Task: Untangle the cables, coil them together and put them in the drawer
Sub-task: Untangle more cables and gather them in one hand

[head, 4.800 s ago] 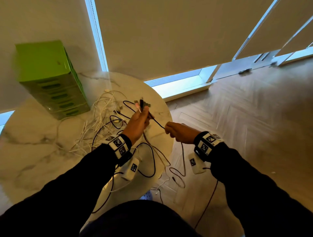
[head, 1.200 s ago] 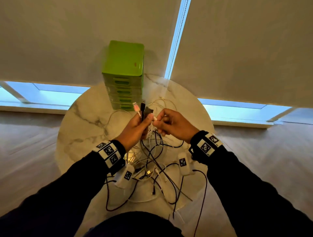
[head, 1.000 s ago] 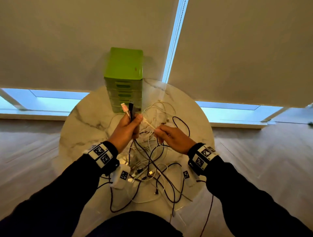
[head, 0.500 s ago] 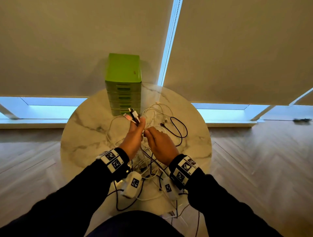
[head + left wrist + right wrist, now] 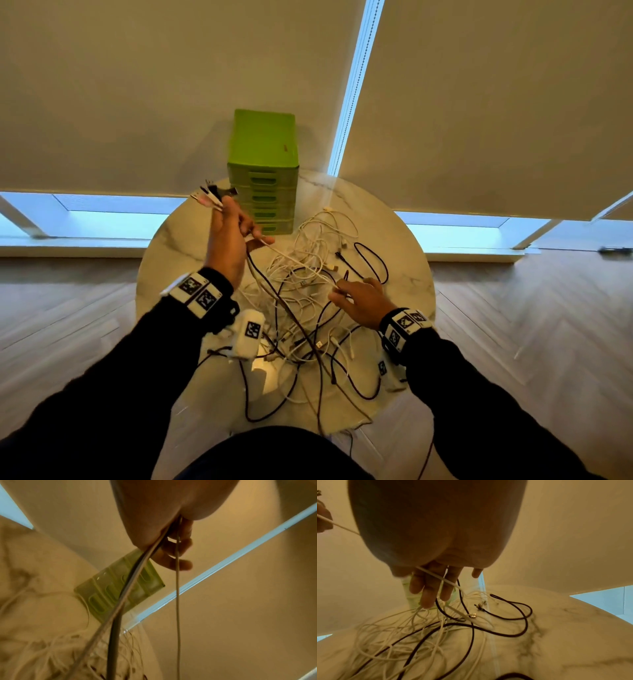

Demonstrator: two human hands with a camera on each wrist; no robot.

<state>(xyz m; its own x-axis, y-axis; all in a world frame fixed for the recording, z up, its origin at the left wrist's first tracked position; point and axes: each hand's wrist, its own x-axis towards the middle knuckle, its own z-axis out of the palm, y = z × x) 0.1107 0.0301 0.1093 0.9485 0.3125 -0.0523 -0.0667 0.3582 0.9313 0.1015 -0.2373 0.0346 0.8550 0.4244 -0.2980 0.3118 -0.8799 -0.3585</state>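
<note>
Cables (image 5: 308,301) everywhere, white and dark ones mixed in a loose tangle spread over the round marble tabletop (image 5: 404,260), just in front of the green drawer unit (image 5: 263,178) that stands at the far edge. A few dark loops spill over the near rim, away from the drawers.

The left hand (image 5: 227,240) is raised above the tabletop, just left of the drawer unit, fingers curled round a bunch of plug ends (image 5: 212,197) that stick up out of its fist. From the wrist view you can see several strands (image 5: 126,588) running down out of that grip towards the pile, drawer fronts right behind them.

The right hand (image 5: 359,301) hangs low over the tangle, nearer the person than the drawers. One white cable (image 5: 294,260) stretches from the left hand across to it. In the right wrist view that cable (image 5: 436,576) crosses the fingers (image 5: 428,595), which are fairly straight and spread. Whether the thumb is actually pinching the cable, can't tell from these shots.

All the drawers in the green unit look closed.
</note>
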